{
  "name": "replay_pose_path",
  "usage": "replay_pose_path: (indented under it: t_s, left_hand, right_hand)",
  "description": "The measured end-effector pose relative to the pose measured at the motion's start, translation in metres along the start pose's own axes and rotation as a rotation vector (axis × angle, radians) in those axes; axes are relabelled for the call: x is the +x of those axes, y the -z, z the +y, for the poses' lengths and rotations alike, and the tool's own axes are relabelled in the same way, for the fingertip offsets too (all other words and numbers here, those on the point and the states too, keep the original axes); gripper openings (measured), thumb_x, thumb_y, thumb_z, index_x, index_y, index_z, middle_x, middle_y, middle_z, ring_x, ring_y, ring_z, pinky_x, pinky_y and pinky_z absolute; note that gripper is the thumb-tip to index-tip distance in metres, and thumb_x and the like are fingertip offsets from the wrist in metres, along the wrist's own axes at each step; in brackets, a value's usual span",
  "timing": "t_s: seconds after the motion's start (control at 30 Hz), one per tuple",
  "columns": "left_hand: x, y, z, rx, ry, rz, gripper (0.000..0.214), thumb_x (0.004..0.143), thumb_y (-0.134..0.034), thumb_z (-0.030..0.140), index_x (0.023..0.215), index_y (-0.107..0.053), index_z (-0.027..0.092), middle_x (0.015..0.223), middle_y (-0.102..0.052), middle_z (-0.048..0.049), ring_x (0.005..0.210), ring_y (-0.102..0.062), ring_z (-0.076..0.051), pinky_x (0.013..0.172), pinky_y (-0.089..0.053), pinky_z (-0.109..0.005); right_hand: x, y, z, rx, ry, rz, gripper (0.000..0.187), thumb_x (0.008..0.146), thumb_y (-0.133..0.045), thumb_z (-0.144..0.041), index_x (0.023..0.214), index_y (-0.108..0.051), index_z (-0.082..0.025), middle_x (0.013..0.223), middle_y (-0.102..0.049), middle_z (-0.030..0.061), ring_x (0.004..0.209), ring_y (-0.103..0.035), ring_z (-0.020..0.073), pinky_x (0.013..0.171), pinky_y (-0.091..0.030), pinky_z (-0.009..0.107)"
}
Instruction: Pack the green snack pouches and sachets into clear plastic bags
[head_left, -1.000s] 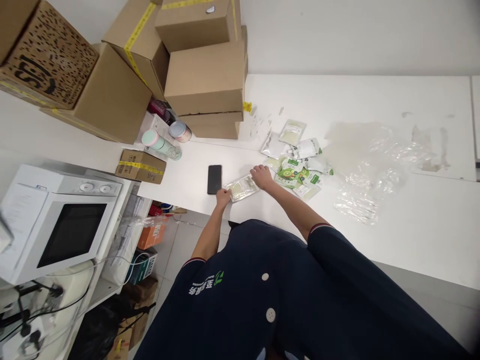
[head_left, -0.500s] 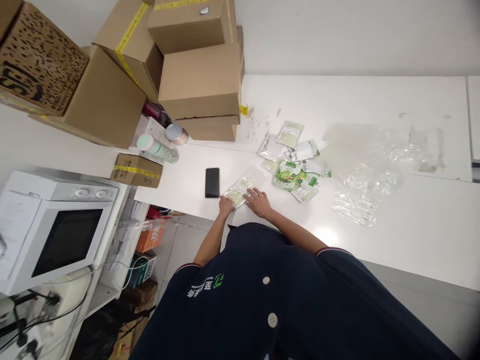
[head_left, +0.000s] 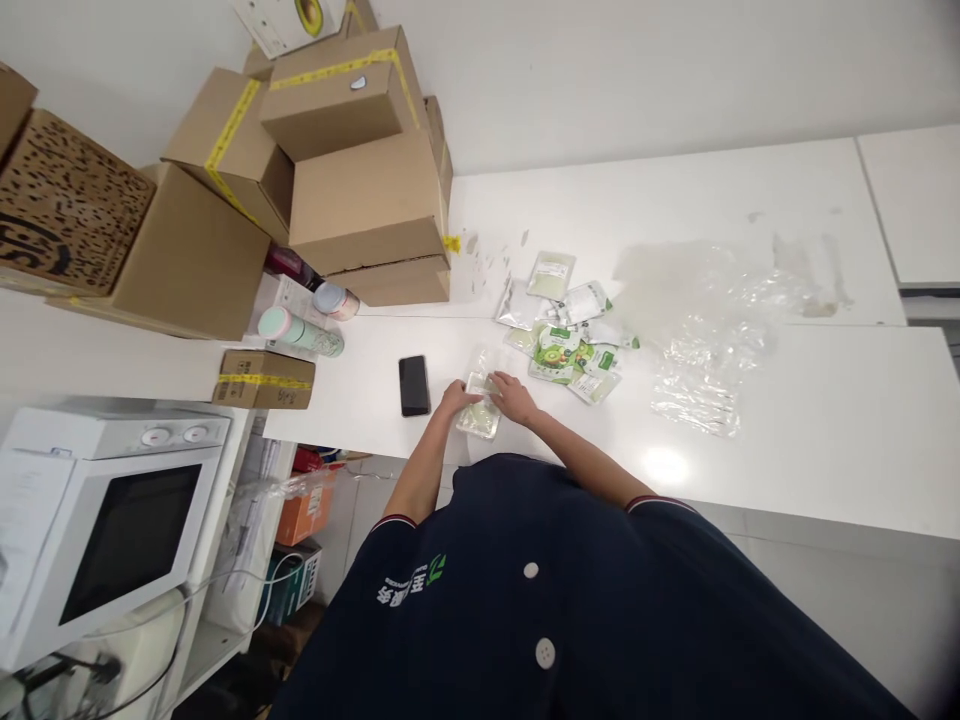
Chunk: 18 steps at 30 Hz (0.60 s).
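A clear plastic bag with pale green packets inside (head_left: 480,415) lies at the near edge of the white table (head_left: 750,440). My left hand (head_left: 456,397) grips its left side and my right hand (head_left: 512,396) grips its right side, fingers curled on the plastic. A black phone (head_left: 414,384) lies just left of my left hand. A heap of several green and white sachets (head_left: 561,330) sits just beyond my right hand.
Crumpled clear plastic film (head_left: 705,340) spreads to the right of the sachets. Stacked cardboard boxes (head_left: 360,190) stand at the back left, with tins (head_left: 300,330) and a small taped box (head_left: 262,378) in front of them. A white microwave (head_left: 112,510) stands at lower left.
The bag has turned from lying sideways to end-on and moved nearer the table edge. My right hand came back from the sachet heap onto the bag. The camera tilted slightly.
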<state>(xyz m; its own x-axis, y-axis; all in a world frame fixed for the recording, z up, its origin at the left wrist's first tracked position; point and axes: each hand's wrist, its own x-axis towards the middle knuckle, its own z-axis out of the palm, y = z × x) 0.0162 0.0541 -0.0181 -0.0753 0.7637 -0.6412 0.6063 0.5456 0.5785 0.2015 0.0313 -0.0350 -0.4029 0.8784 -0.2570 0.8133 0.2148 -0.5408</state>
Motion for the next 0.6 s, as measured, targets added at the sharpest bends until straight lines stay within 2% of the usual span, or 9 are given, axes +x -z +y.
replay_pose_path:
  t_s: [0.1, 0.2, 0.27, 0.33, 0.43, 0.5, 0.53, 0.6]
  left_hand:
    - [-0.005, -0.007, -0.002, -0.337, -0.101, -0.175, 0.061, 0.056, -0.082, 0.025, 0.113, -0.06, 0.014, 0.094, -0.069, -0.0061, 0.085, -0.065, -0.021, 0.077, -0.049, -0.031]
    - [-0.016, -0.008, 0.003, -0.484, -0.132, -0.265, 0.063, 0.058, -0.079, 0.022, 0.118, -0.06, 0.015, 0.093, -0.069, -0.0057, 0.082, -0.064, -0.019, 0.078, -0.05, -0.031]
    - [-0.024, -0.002, 0.008, -0.469, -0.175, -0.336, 0.061, 0.059, -0.077, 0.021, 0.117, -0.062, 0.014, 0.094, -0.069, -0.0058, 0.083, -0.064, -0.019, 0.078, -0.049, -0.03]
    - [-0.03, 0.008, 0.014, -0.397, -0.245, -0.438, 0.054, 0.06, -0.076, 0.023, 0.112, -0.065, 0.014, 0.094, -0.069, -0.0052, 0.084, -0.063, -0.019, 0.077, -0.049, -0.029]
    - [-0.035, 0.022, 0.025, -0.228, -0.343, -0.553, 0.04, 0.065, -0.073, 0.028, 0.102, -0.068, 0.015, 0.092, -0.068, -0.0034, 0.083, -0.061, -0.018, 0.076, -0.047, -0.028]
    - [-0.037, 0.027, 0.033, -0.065, -0.375, -0.508, 0.031, 0.067, -0.071, 0.029, 0.095, -0.069, 0.016, 0.089, -0.067, -0.0024, 0.082, -0.059, -0.019, 0.076, -0.046, -0.027]
    - [-0.039, 0.028, 0.039, 0.033, -0.383, -0.433, 0.029, 0.067, -0.072, 0.03, 0.092, -0.068, 0.016, 0.089, -0.065, -0.0023, 0.083, -0.059, -0.019, 0.076, -0.045, -0.028]
    - [-0.043, 0.028, 0.05, 0.232, -0.388, -0.199, 0.032, 0.067, -0.074, 0.032, 0.094, -0.064, 0.018, 0.096, -0.063, -0.0036, 0.09, -0.057, -0.021, 0.079, -0.044, -0.029]
  right_hand:
    - [0.006, 0.012, 0.003, 0.009, 0.011, -0.006, 0.06, 0.092, -0.046, -0.036, 0.149, -0.034, -0.02, 0.154, -0.034, 0.0125, 0.129, -0.041, 0.0305, 0.099, -0.04, 0.044]
    - [0.004, 0.026, 0.002, -0.037, 0.069, 0.03, 0.066, 0.09, -0.05, -0.049, 0.149, -0.035, -0.022, 0.155, -0.031, 0.0125, 0.133, -0.035, 0.0355, 0.102, -0.035, 0.051]
    - [0.001, 0.035, 0.001, -0.018, 0.11, 0.058, 0.073, 0.087, -0.053, -0.054, 0.149, -0.034, -0.02, 0.156, -0.029, 0.0135, 0.139, -0.028, 0.0357, 0.106, -0.03, 0.052]
    - [-0.001, 0.044, 0.001, 0.094, 0.137, 0.041, 0.079, 0.084, -0.059, -0.054, 0.149, -0.034, -0.017, 0.155, -0.031, 0.0151, 0.139, -0.029, 0.0335, 0.108, -0.029, 0.049]
    - [-0.005, 0.049, 0.001, 0.418, 0.138, -0.103, 0.068, 0.079, -0.065, -0.05, 0.136, -0.051, -0.016, 0.137, -0.054, 0.0144, 0.121, -0.051, 0.0295, 0.1, -0.04, 0.041]
    - [-0.009, 0.046, 0.0, 0.681, 0.103, -0.19, 0.052, 0.076, -0.066, -0.049, 0.116, -0.064, -0.015, 0.111, -0.068, 0.0095, 0.099, -0.061, 0.0251, 0.088, -0.046, 0.036]
    - [-0.011, 0.043, -0.001, 0.815, 0.07, -0.204, 0.046, 0.075, -0.067, -0.049, 0.106, -0.066, -0.015, 0.097, -0.07, 0.0063, 0.089, -0.063, 0.0226, 0.082, -0.047, 0.034]
    - [-0.016, 0.037, -0.003, 1.07, -0.027, -0.186, 0.042, 0.071, -0.069, -0.05, 0.094, -0.066, -0.015, 0.079, -0.068, 0.0013, 0.074, -0.061, 0.0182, 0.072, -0.048, 0.031]
